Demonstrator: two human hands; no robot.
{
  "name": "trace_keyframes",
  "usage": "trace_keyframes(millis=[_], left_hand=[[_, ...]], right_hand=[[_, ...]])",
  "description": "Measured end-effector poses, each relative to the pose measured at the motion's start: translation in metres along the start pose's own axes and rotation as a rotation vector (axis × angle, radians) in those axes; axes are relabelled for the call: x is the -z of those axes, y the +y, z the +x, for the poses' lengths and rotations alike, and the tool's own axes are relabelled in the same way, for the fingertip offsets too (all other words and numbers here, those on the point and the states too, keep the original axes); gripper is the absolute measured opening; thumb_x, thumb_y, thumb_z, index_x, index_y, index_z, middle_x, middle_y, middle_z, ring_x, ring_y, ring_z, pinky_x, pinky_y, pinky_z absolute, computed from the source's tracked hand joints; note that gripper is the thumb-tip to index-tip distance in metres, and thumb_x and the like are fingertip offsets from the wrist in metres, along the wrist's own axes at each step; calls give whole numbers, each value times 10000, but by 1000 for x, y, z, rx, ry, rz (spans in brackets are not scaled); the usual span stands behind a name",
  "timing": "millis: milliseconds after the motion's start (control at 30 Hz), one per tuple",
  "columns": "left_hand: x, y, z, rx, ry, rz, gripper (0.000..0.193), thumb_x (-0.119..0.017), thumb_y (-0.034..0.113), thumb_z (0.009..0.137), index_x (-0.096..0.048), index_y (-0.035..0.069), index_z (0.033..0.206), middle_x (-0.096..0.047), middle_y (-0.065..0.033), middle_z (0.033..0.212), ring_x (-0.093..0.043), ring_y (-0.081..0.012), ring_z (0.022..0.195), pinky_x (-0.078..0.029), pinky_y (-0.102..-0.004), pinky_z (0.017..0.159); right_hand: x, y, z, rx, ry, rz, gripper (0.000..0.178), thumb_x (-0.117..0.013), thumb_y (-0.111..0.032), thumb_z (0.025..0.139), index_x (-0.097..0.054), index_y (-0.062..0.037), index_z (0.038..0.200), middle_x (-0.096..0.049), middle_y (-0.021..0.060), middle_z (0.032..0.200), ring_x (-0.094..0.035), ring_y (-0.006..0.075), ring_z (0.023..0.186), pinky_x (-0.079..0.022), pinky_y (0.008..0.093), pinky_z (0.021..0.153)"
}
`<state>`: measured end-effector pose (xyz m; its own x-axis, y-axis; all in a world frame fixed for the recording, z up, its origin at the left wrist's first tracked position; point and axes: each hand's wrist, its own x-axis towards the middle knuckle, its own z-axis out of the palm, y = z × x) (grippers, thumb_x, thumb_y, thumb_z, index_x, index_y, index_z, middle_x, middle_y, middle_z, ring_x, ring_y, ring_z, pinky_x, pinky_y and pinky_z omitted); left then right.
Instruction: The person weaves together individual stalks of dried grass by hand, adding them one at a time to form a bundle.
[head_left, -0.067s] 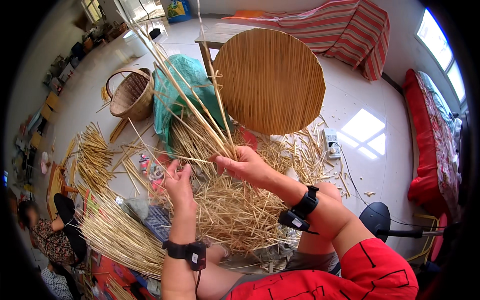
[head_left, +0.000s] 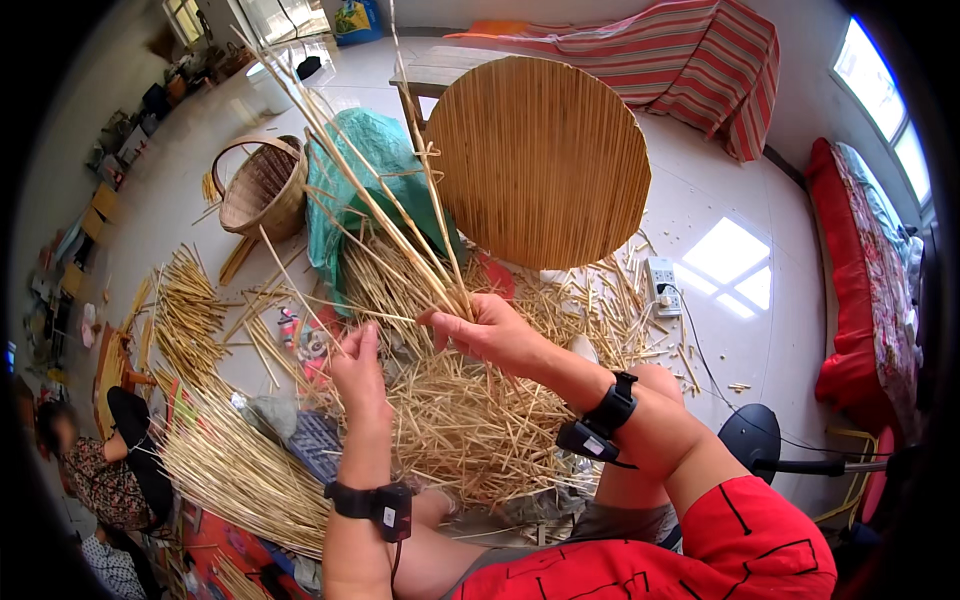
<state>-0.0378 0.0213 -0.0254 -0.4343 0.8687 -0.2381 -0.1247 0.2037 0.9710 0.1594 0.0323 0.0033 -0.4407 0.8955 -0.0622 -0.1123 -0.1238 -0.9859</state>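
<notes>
My right hand [head_left: 485, 328] grips several long straw stalks [head_left: 380, 205] that fan upward and to the far left. A thin stalk juts left from between its thumb and fingers. Lower and to the left, my left hand [head_left: 360, 370] has its thumb and fingertips pinched together at the end of a thin bent stalk; its fingers are partly hidden. A heap of loose, tangled straw [head_left: 470, 425] lies beneath both hands. Behind my hands, more stalks lie in an open green woven sack [head_left: 370, 150].
A round slatted board [head_left: 540, 160] leans on a low wooden bench at the back. A wicker basket [head_left: 265, 190] stands back left. Sorted straw bundles [head_left: 245, 470] lie at left, near a seated person [head_left: 110, 460]. At right are cut straw pieces and a power strip [head_left: 662, 285] with its cord.
My left thumb and fingertips have closed together on the thin stalk, which has swung slightly. The right hand and its bundle have barely shifted.
</notes>
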Motion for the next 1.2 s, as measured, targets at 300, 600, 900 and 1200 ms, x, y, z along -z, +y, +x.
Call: trace_keyframes(millis=[300,600,900,1200], left_hand=[[-1,37,-22,-103,-346,-270,152,-642,212,869,-619,83,946,-482,99,662,-303,9,471,-187,-171,409],[17,29,-4,-153,-256,-324,97,-638,148,865,-605,63,899,-627,7,774,-319,10,458,-207,-160,401],[8,33,-11,-159,-329,-117,83,-634,124,865,-604,47,861,-639,-21,736,-420,1,505,-279,-148,444],[-4,24,-17,-178,-297,-118,90,-605,140,886,-584,56,861,-611,4,726,-387,-7,498,-268,-158,451]], right_hand=[[-14,0,-5,7,-97,-103,308,-483,-310,957,-665,-75,1039,-611,-45,706,-401,14,539,-331,186,461],[-18,17,3,-20,99,43,316,-454,-279,972,-617,-29,1080,-638,33,920,-573,72,795,-459,203,679],[-19,11,-2,-104,111,22,252,-699,-259,823,-658,-43,947,-558,-47,682,-420,20,529,-314,184,464],[-25,12,-5,-228,17,118,217,-681,-249,832,-635,-43,782,-510,-42,612,-432,46,536,-330,234,466]])
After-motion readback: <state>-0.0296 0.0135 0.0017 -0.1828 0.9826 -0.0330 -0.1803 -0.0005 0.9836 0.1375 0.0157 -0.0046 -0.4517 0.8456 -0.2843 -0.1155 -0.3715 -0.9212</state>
